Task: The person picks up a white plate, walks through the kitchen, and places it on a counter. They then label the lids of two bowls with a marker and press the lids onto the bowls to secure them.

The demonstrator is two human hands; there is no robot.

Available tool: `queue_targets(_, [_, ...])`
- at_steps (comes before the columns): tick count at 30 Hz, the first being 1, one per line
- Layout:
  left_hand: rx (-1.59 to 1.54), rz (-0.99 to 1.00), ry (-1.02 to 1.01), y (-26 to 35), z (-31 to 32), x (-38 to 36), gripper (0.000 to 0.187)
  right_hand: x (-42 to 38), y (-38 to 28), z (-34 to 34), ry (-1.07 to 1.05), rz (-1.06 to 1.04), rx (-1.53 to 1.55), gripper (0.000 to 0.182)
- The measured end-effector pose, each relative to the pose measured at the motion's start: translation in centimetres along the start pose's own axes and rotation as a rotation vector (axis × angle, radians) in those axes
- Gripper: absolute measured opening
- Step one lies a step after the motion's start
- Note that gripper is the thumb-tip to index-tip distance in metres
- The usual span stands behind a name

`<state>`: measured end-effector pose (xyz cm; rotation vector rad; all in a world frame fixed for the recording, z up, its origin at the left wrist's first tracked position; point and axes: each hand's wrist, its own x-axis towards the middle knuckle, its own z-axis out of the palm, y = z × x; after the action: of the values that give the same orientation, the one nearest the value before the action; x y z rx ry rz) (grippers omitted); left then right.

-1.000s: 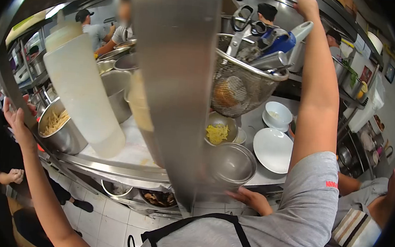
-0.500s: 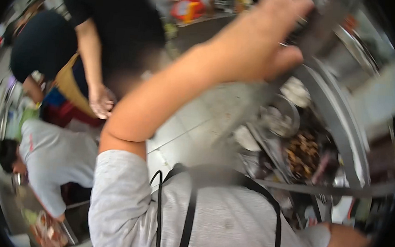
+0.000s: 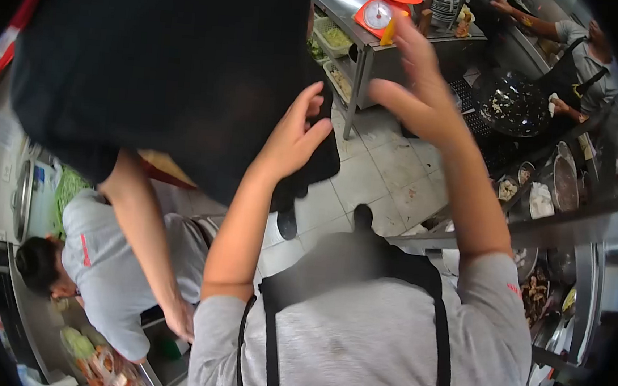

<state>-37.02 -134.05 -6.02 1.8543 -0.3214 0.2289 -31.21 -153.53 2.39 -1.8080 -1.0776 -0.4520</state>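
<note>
Both my hands are raised in front of my chest with nothing in them. My left hand [image 3: 293,132] has its thumb apart from its slightly bent fingers and is close to the black clothing of a person [image 3: 180,74]. Held higher and further right, my right hand [image 3: 424,93] has its fingers stretched out and its thumb apart. It overlaps in view with an orange kitchen scale [image 3: 375,15] standing on a steel table [image 3: 364,46]; I see no contact.
Baskets of cut vegetables [image 3: 333,37] sit below the table. At the right, another person [image 3: 584,62] stands by a large dark wok [image 3: 512,104]. Shelving with food bowls [image 3: 541,200] lines my right side. At lower left a person in grey [image 3: 119,251] bends over a counter. Tiled floor [image 3: 364,179] lies ahead.
My left arm has swung back from the upper right to my front. My right hand has come up from the lower right. The view has turned, and the black-clothed person appears much closer.
</note>
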Motion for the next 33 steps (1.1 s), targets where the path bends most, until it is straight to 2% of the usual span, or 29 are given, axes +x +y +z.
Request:
queue_targets(1, [-0.120,-0.065,0.024,-0.6,0.0,-0.4,0.054,2.5,3.0,2.5,0.066,-0.163,-0.201,0.085])
queue_targets(3, [-0.232,-0.094,0.141,-0.5,0.3,-1.5,0.053,5.6,6.4,7.0,0.094,-0.107,-0.155,0.095])
queue_targets(4, [-0.265,-0.094,0.179,-0.6,0.2,-2.1,0.053,6.9,7.1,8.8,0.130,-0.165,-0.147,0.096])
queue_targets(5, [-0.296,-0.095,0.220,-0.8,0.4,-2.7,0.052,8.0,8.0,10.2,0.148,-0.252,-0.036,0.095])
queue_targets(7, [-0.239,-0.070,0.326,-1.1,2.2,-3.3,0.059,7.7,8.7,12.7,-0.002,-0.233,0.073,0.080])
queue_targets(8, [-0.283,-0.086,0.313,-1.8,2.4,-2.4,0.056,8.2,8.4,12.4,-0.225,-0.221,0.180,0.069])
queue_targets(9, [-0.326,-0.108,0.305,-3.1,3.0,-1.7,0.053,8.2,9.0,12.8,-0.449,-0.325,0.304,0.072])
queue_targets(10, [-0.406,-0.171,0.325,-5.3,3.3,-1.4,0.049,7.6,9.6,14.3,-0.423,-0.532,0.408,0.068])
queue_targets(11, [-0.488,-0.233,0.349,-7.5,3.6,-1.1,0.046,6.7,10.2,14.7,-0.579,-0.557,0.417,0.060])
queue_targets(12, [-0.545,-0.297,0.402,-9.7,3.4,-0.2,0.044,5.5,12.1,16.7,-0.735,-0.568,0.638,0.052])
queue_targets(14, [-0.592,-0.411,0.562,-12.8,2.0,1.6,0.042,7.8,13.1,15.7,-1.265,-0.562,0.488,0.037])
queue_targets(15, [-0.569,-0.447,0.651,-13.6,1.4,2.0,0.040,8.7,13.6,15.7,-1.297,-0.558,0.520,0.030])
queue_targets(18, [-0.496,-0.530,0.802,-12.9,0.2,3.4,0.037,13.8,16.6,16.9,-1.214,-0.385,0.698,0.027])
queue_targets(19, [-0.475,-0.557,0.833,-12.7,0.2,3.3,0.037,15.8,17.3,17.1,-1.216,-0.355,0.671,0.025])
queue_targets(21, [-0.429,-0.584,0.952,-12.1,-1.6,5.3,0.031,18.6,19.4,18.6,-1.083,-0.331,0.828,0.023])
queue_targets(24, [-0.312,-0.582,1.139,-14.6,-5.3,7.1,0.028,22.9,22.5,21.4,-0.967,-0.379,0.854,0.022])
queue_targets(25, [-0.255,-0.525,1.217,-15.3,-6.6,8.3,0.020,24.6,23.6,22.1,-0.973,-0.335,0.843,0.023])
queue_targets(27, [-0.246,-0.533,1.232,-17.5,-10.2,9.3,0.013,27.8,26.2,24.1,-0.996,-0.250,0.771,0.026])
queue_targets(29, [-0.304,-0.531,1.184,-19.0,-13.6,12.6,0.013,31.4,30.0,26.0,-1.076,-0.219,0.668,0.032])
queue_targets(30, [-0.292,-0.531,1.170,-20.4,-15.5,14.1,0.016,33.3,32.2,26.8,-1.088,-0.222,0.611,0.035])
queue_targets(32, [-0.390,-0.461,1.096,-22.5,-19.4,17.0,0.027,37.8,36.3,27.7,-1.109,-0.050,0.443,0.037])
queue_targets(33, [-0.440,-0.429,1.074,-23.3,-21.2,18.5,0.030,39.9,38.2,28.0,-1.055,0.057,0.444,0.037])
